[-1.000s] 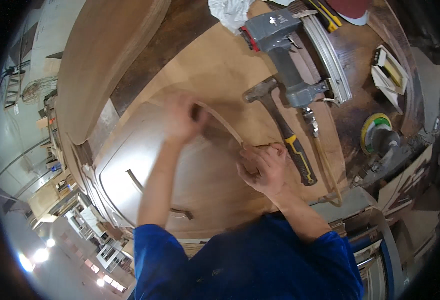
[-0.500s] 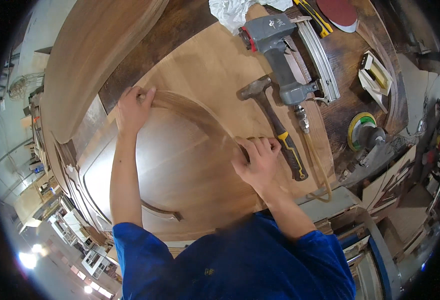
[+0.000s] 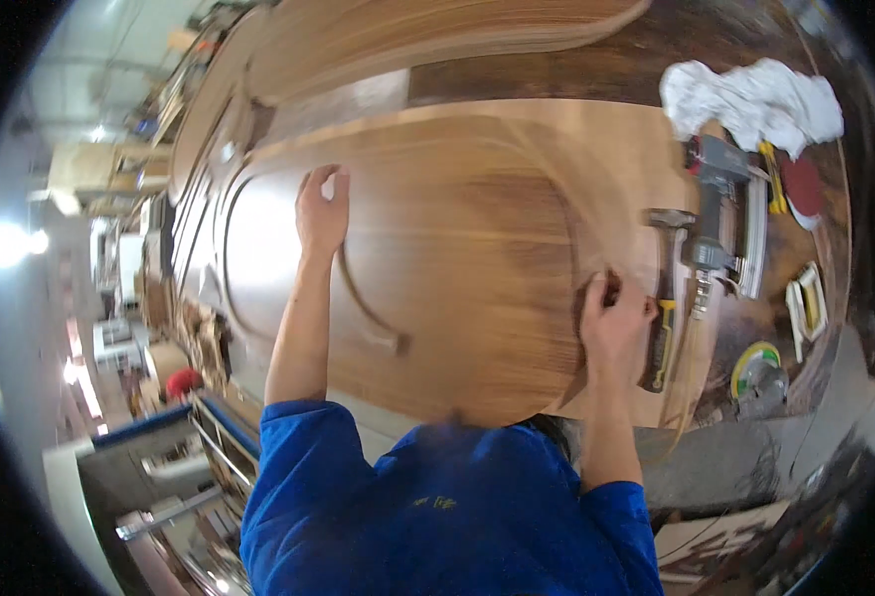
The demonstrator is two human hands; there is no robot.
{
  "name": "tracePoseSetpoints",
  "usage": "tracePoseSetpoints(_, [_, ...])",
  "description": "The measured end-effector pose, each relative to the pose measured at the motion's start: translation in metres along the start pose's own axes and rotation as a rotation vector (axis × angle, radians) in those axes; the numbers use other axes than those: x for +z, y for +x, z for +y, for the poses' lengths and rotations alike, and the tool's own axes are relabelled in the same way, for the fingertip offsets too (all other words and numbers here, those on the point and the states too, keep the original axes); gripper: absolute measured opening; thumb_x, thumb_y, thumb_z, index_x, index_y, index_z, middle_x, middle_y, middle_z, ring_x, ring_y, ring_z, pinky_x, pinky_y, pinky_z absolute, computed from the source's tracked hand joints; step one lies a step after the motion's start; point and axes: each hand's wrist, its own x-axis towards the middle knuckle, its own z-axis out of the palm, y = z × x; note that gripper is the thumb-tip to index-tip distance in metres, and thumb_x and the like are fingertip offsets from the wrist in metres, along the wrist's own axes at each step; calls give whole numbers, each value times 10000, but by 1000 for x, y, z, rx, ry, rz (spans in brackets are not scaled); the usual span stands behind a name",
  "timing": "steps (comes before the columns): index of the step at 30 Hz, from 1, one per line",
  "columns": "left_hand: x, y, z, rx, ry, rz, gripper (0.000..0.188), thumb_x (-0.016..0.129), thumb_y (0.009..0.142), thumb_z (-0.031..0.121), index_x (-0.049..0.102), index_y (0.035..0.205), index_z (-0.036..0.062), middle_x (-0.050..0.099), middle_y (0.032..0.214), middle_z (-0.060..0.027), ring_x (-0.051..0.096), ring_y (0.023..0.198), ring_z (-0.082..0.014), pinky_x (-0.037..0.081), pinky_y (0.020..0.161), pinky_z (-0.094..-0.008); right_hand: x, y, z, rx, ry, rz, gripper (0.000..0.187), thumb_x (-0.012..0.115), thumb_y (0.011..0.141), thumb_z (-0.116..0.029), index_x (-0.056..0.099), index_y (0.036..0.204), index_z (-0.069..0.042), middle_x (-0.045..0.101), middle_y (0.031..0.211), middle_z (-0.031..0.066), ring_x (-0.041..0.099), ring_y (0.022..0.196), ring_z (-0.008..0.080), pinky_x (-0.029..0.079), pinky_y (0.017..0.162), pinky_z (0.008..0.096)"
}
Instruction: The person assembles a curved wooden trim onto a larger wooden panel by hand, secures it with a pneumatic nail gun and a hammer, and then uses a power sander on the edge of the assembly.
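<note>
On the bench lies a wooden panel (image 3: pixel 457 268); the left hand (image 3: pixel 320 211) at ten o'clock rests on it, fingers curled, clamped on nothing I can make out; the right hand (image 3: pixel 611 323) at three o'clock pinches its edge; a hammer (image 3: pixel 664 298) lies just beside, a white rag (image 3: pixel 750 99) at one o'clock.

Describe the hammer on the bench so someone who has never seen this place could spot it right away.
Start at the big oval wooden panel on the workbench and go to its right edge, where the right hand rests. The hammer lies just right of that hand, metal head pointing away from the person. Its black and yellow grip sets it apart from the grey nail gun beside it.
</note>
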Motion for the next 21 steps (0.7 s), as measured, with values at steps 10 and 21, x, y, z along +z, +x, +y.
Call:
tracePoseSetpoints(10, [-38, -182, -83, -697, 194, -339, 881, 767, 825, 624, 587, 1435, 14, 606, 1394, -215, 623, 1261, -401, 507, 1076, -489, 7, -28, 24, -18, 421, -105, 349, 698, 1016, -204, 657, 1308, -17, 653, 876, 1, 591, 809, 131, 458, 856, 308])
tracePoseSetpoints(21, [-57, -178, -41, -422, -1030, -691, 616, 787, 879, 205, 557, 1429, 47, 659, 1198, -78, 650, 1094, -201, 555, 951, -392, -40, -185, -53, 83, 689, -177, 302, 697, 1020, -149, 696, 1288, -11, 732, 1220, 104, 683, 1116, 209, 561, 969, 346])
